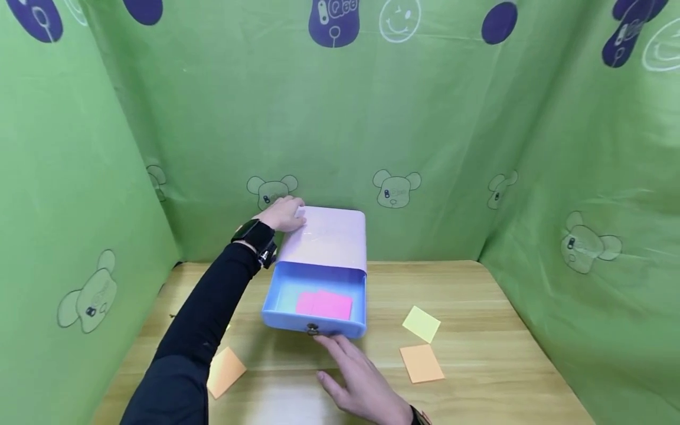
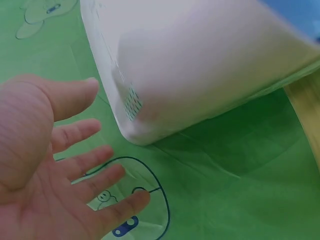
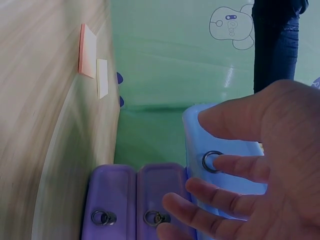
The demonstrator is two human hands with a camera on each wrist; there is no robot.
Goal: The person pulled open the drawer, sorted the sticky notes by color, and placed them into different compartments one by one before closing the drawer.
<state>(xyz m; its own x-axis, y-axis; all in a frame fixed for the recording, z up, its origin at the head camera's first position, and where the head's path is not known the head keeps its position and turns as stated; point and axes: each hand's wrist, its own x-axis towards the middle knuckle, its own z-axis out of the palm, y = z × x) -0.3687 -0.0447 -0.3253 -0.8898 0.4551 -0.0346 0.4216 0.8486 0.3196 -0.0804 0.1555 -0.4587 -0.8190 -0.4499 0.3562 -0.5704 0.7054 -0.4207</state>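
A small drawer cabinet with a pale top [image 1: 332,239] stands at the back of the table. Its blue top drawer [image 1: 284,320] is pulled out, with pink sticky notes [image 1: 333,306] lying inside. My left hand [image 1: 284,213] is at the cabinet's far left edge; its fingers are spread beside the corner in the left wrist view. Below the drawer front, my right hand [image 1: 366,383] has its fingers extended, fingertips right at the metal ring pull [image 3: 204,162]. Two purple drawers [image 3: 112,187] with ring pulls sit pushed in beneath the blue one.
To the right on the wooden table [image 1: 478,354] lie a yellow sticky note pad [image 1: 421,323] and an orange one [image 1: 422,363]. Another orange pad [image 1: 225,372] lies at left, partly behind my left sleeve [image 1: 193,330]. Green printed cloth [image 1: 329,130] encloses the back and sides.
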